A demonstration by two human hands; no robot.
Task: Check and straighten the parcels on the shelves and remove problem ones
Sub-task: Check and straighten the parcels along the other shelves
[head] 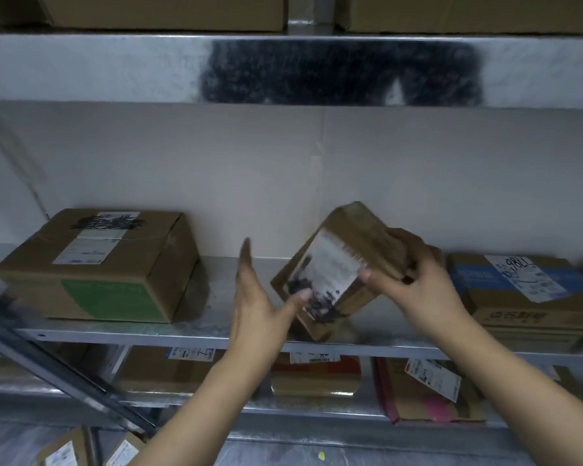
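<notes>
The metal shelf (115, 334) carries a large carton (98, 274) at the left, its white label too blurred to read. At the right, a blue-banded box (525, 297) bears handwriting like "98LL". Between them the small parcel (357, 237) tilts on one corner, its label smeared and illegible. The right hand (414, 280) has its grip closed round the parcel's top. The left hand (256, 290) is open, thumb touching the label.

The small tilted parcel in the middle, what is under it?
Only the metal shelf shows under the small parcel, which the right hand grips and the left hand touches with its thumb. Whether its low corner rests on the shelf is blurred.
</notes>
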